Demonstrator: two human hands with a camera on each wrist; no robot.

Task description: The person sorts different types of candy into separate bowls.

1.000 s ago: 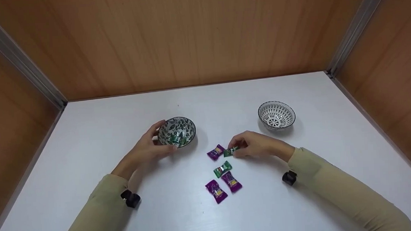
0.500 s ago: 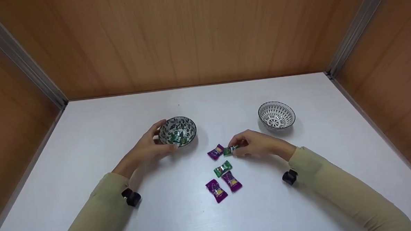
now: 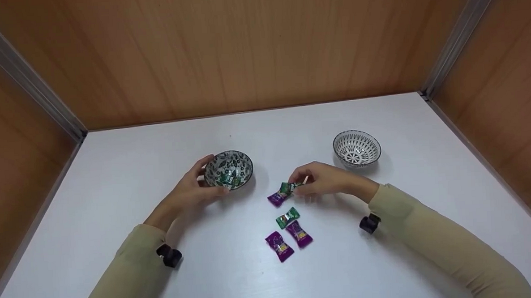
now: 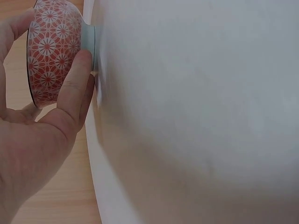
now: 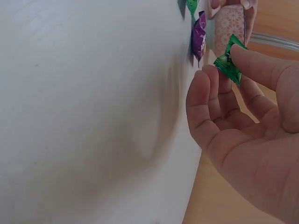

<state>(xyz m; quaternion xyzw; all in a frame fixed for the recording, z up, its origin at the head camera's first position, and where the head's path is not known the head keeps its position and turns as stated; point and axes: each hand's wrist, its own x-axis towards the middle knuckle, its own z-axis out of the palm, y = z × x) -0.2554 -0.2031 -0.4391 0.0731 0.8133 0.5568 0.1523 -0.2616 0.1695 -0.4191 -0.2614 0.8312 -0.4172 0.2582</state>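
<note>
Above tabletop (image 3: 342, 262), right fingers (image 5: 198, 95) pinching green sweet (image 3: 288, 188), long axis pointing left, left fingers (image 4: 74, 84) curled round patterned bowl (image 3: 231, 163).

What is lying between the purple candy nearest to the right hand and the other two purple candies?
One green candy lies there on the white table; the head view shows this.

"What's on your smooth white table (image 3: 291, 130)?"
"A round white bowl with black strokes (image 3: 357, 146)."
"And left of that white bowl?"
"A round leaf-patterned bowl (image 3: 233, 161) and, nearer you, three glossy purple-wrapped sweets (image 3: 275, 199) (image 3: 299, 235) (image 3: 279, 247) and one green-wrapped sweet (image 3: 288, 218)."
</note>
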